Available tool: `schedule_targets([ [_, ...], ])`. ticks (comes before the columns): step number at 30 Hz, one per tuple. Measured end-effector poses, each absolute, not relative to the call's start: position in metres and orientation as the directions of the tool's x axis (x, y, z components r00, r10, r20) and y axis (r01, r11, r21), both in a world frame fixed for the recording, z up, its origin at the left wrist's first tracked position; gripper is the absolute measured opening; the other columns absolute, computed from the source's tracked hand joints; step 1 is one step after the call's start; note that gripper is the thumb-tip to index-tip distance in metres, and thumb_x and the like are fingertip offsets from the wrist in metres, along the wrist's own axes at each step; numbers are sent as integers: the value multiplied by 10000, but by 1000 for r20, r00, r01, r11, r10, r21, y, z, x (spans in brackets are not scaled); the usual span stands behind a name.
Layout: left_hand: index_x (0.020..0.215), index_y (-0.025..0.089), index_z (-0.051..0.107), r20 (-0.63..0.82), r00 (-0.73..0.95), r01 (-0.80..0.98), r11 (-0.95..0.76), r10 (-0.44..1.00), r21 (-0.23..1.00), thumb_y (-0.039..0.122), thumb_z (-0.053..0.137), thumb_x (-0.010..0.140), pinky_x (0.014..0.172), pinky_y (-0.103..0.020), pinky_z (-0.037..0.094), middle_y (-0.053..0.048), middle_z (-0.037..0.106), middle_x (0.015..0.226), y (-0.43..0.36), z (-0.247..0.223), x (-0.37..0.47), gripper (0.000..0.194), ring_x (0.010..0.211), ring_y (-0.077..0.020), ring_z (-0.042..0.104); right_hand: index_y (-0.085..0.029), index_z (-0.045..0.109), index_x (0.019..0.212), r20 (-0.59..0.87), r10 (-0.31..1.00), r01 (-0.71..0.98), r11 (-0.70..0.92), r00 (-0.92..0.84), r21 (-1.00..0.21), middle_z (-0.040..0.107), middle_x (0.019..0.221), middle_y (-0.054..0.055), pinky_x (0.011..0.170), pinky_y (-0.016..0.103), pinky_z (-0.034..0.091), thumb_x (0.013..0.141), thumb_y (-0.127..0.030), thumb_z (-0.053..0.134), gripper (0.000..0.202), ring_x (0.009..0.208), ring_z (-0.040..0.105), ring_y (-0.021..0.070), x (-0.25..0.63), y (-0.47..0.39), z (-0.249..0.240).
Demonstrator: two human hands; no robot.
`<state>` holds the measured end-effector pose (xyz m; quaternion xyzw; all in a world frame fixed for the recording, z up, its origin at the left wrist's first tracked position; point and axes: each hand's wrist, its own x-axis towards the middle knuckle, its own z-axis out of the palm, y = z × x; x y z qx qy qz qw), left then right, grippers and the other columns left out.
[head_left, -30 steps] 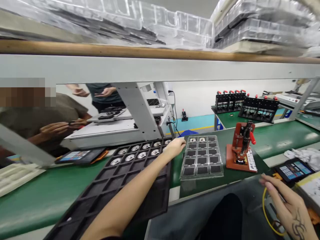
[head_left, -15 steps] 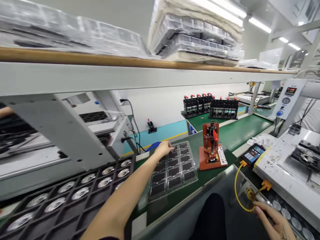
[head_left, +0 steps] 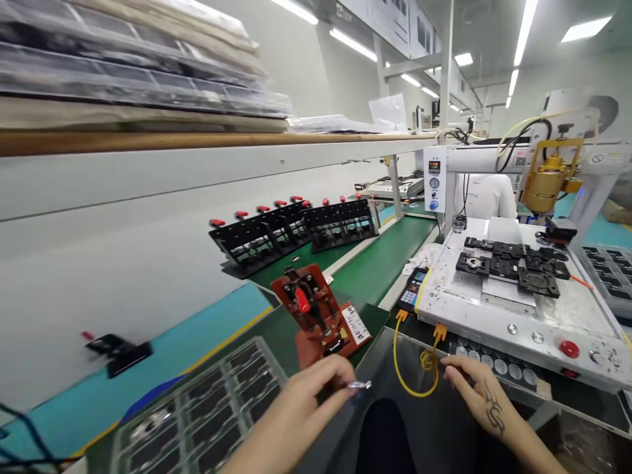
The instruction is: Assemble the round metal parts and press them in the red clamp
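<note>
My left hand [head_left: 316,401] pinches a small shiny metal part [head_left: 359,384] between thumb and fingertips, in front of the reddish-brown toggle-clamp fixture [head_left: 316,313]. Below and left of that fixture lies a clear plastic tray [head_left: 232,395] with dark-looking compartments. One silvery part [head_left: 151,424] sits in its left side. My right hand [head_left: 474,388] is beside a looped yellow cable [head_left: 412,394], thumb and forefinger nearly together. Whatever it holds is too small to make out.
A white bench machine [head_left: 523,309] with black fixtures stands right, a keypad controller [head_left: 412,289] beside it. Black clamp racks [head_left: 266,237] line the green bench [head_left: 390,250]. A shelf [head_left: 197,151] crosses overhead at left. Round silver parts [head_left: 501,367] sit under the machine's front edge.
The view has turned right. My left hand has left the clear tray and now shows a small metal part near the clamp fixture. My right hand stays by the yellow cable.
</note>
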<state>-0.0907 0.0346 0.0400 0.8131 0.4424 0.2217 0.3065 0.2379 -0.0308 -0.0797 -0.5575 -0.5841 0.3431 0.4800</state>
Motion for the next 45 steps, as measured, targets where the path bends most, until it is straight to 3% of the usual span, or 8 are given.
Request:
schedule_targets([
  [3,911,279,666,336,663,351,-674,669,650,259,573,1019,778,-317,568,-51,742,939,34,33,-31,144,871,-219,717,-260,794,1210,140,990,161,133,34,-978,777,992,84,816,403,610,1005,-604,641,429,832,717,250,234,-37,-68],
  [6,1029,252,669,524,740,155,-865,421,477,139,532,1047,866,-314,592,-77,753,1034,38,24,15,178,969,-207,732,-274,700,1387,153,988,12,153,-5,-988,753,1104,77,821,374,605,910,-575,787,571,902,707,232,234,-45,-49],
  [9,1077,219,670,622,750,42,-955,224,292,110,535,1062,922,-336,607,-94,766,1069,41,20,44,174,1010,-212,733,-252,723,1313,152,988,34,150,34,-988,726,1044,51,771,338,583,844,-505,867,552,855,661,204,240,-51,-29],
  [21,1078,191,661,607,795,-131,-974,9,187,124,495,1072,879,-336,623,-106,754,1104,63,12,111,179,986,-218,730,-211,714,1188,138,966,198,95,218,-976,664,877,1,682,306,513,849,-366,825,389,735,581,167,290,-66,-22],
  [25,1377,205,600,522,841,-45,-944,141,326,234,585,1051,1123,-433,549,-150,672,1396,123,40,150,327,1297,-276,655,-199,701,1233,217,884,328,78,415,-941,626,828,-9,658,315,493,849,-388,798,439,687,557,168,325,-72,-25],
  [30,1320,171,672,318,808,288,-804,496,521,406,608,1014,1146,-484,514,-170,692,1386,222,69,201,392,1324,-327,640,-219,700,1285,290,804,430,47,519,-902,631,816,-10,697,328,519,883,-436,771,462,700,578,184,354,-95,-18],
  [35,1217,187,764,165,861,337,-782,481,524,480,836,773,1072,-406,541,-129,752,1352,265,69,222,537,1256,-334,692,-254,708,1293,317,769,486,10,555,-874,738,1029,41,704,327,560,903,-500,750,464,777,648,208,374,-126,-9],
  [45,879,205,771,175,842,347,-761,511,549,397,864,586,854,-353,558,-40,781,953,259,89,233,362,922,-287,724,-216,675,1268,463,774,668,70,432,-741,622,805,-16,717,331,535,920,-448,709,419,721,602,195,387,-79,24],
])
